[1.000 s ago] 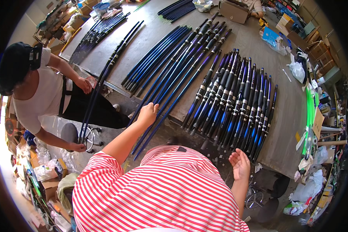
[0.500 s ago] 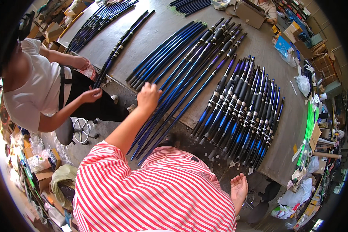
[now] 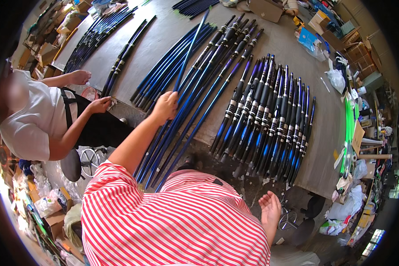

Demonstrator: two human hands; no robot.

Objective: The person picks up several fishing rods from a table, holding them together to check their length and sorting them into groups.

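My left hand (image 3: 165, 105) is closed around the lower part of a slim blue rod section (image 3: 191, 51), which slants up and away across a pile of similar blue rod sections (image 3: 164, 62). To the right of that hand, several longer blue fishing rods (image 3: 217, 82) with black and silver fittings lie with their near ends past the table edge. Farther right lies a dense row of fishing rods with black grips (image 3: 258, 111). Low at the right, beside my body, my right hand (image 3: 270, 210) hangs with fingers loosely apart and nothing in it.
A co-worker in a white top (image 3: 35, 115) stands at the left, hands near two dark rods (image 3: 126, 55) on the grey table (image 3: 326, 119). More rods (image 3: 99, 37) lie at the far left. Green rods (image 3: 349, 133) and plastic bags line the right side. A stool (image 3: 71, 164) stands at lower left.
My left hand now grips a blue rod section, raised at a slant from the pile. The co-worker's hands have come off the two dark rods. The whole view has shifted slightly.
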